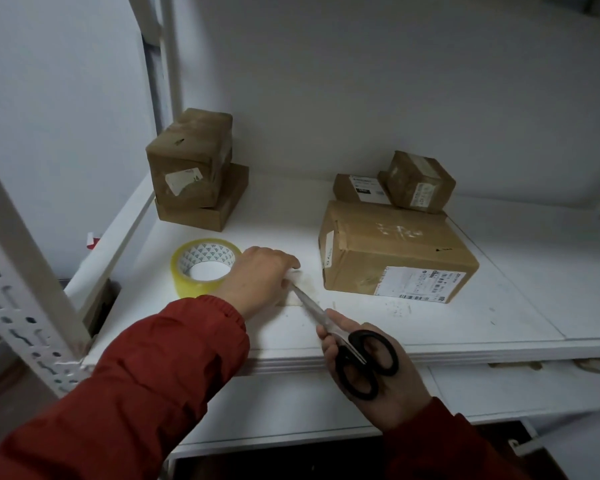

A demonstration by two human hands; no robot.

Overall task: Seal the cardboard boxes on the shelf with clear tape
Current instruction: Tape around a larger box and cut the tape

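Left hand [257, 275] is curled, pinching a tape strip [300, 287]; roll [205, 268] at its 9 o'clock, box [395, 251] at 3 o'clock. Scissors [347, 344] are gripped by the right hand [378, 382]; strip is best kept taut.

Dim, cool light from above – the white shelf board [274, 220] glows brightest mid-frame, the corners darken. Soft shadows hug the boxes [395, 251]. Wide-angle distortion bows the left upright [25, 271] – fine detail looks soft.

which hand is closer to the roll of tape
Left. The left hand sits right beside the tape roll, against its right side, pinching a tape strip. The right hand is farther off near the shelf's front edge, gripping the scissors.
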